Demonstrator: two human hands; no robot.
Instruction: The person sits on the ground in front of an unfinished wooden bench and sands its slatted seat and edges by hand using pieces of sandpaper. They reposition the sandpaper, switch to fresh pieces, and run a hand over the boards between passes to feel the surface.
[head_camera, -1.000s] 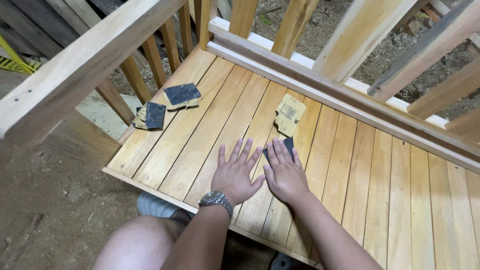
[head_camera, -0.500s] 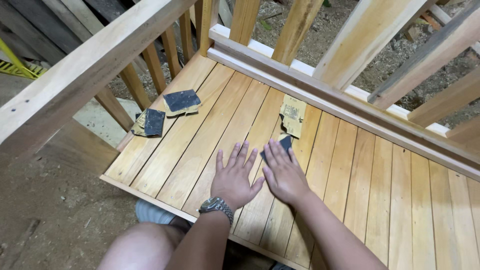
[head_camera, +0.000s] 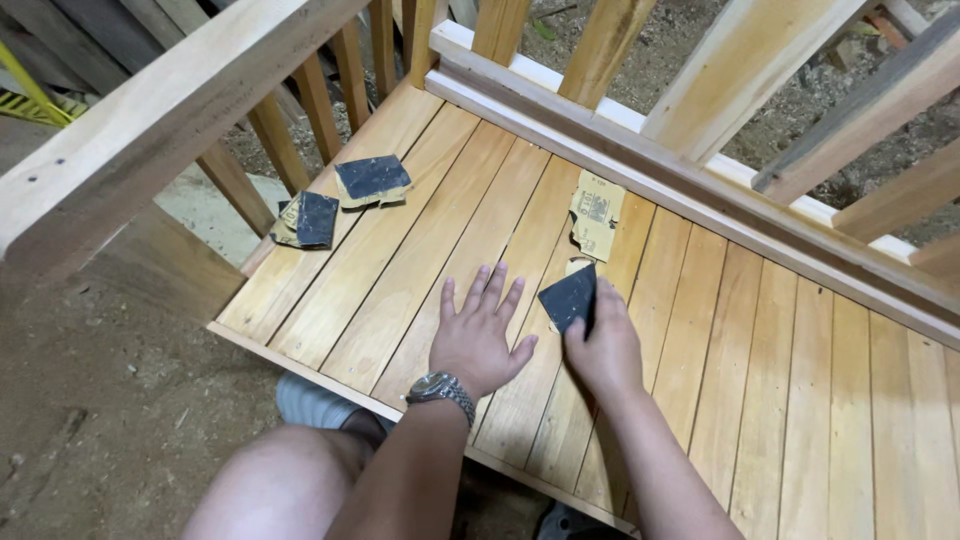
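Seen from above, a person kneels at the edge of a slatted wooden platform (head_camera: 420, 260) with railing posts around it and bare dirt below on the left. Farthest left, a heavy wooden rail (head_camera: 150, 130) crosses the corner of the view. Just past it, near the platform's left edge, lie two loose dark sandpaper pieces: a folded one (head_camera: 308, 220) close to the edge and a flatter one (head_camera: 372, 180) beside it, both well apart from the hands. Moving right, the left hand (head_camera: 478, 335), with a wristwatch (head_camera: 440, 388) on the wrist, lies flat on the boards, fingers spread wide and holding nothing. Just beside it, the right hand (head_camera: 603, 345) pinches a small dark sandpaper square (head_camera: 568, 296), fingers curled closed around its lower edge so the sheet tilts up off the wood. Beyond that lies a torn tan paper backing (head_camera: 597, 213), flat near the far rail and apart from both hands. Judging risks: the pinch looks light and catches only one edge, so the sheet could slip or fold if pressed hard; the bare, spread left hand could pick up a splinter from the slats; and the folded piece near the edge could be knocked into the dirt by a knee or sleeve.
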